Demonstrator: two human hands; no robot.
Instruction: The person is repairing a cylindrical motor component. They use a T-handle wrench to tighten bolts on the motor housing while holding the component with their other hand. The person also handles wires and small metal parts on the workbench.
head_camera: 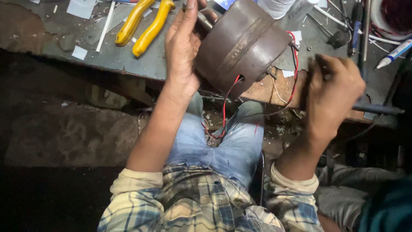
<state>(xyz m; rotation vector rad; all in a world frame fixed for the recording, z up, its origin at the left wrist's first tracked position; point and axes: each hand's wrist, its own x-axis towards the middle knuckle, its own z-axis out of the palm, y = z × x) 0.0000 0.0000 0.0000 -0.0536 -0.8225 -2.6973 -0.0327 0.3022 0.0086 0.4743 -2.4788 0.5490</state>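
Observation:
A round brown metal motor housing [240, 45] rests tilted on the edge of the workbench [107, 56], with red and black wires [225, 107] hanging from it toward my lap. My left hand [182, 47] grips its left side, fingers wrapped over the top. My right hand [332, 92] is closed around a dark tool handle [377, 108] at the bench edge to the right of the housing; the tool's tip is hidden by the hand.
Yellow-handled pliers [143, 23] lie on the bench at upper left among paper scraps. Pens [395, 52], rods and a round red-lined container [392, 15] crowd the upper right. Another person's leg [343, 193] shows at lower right.

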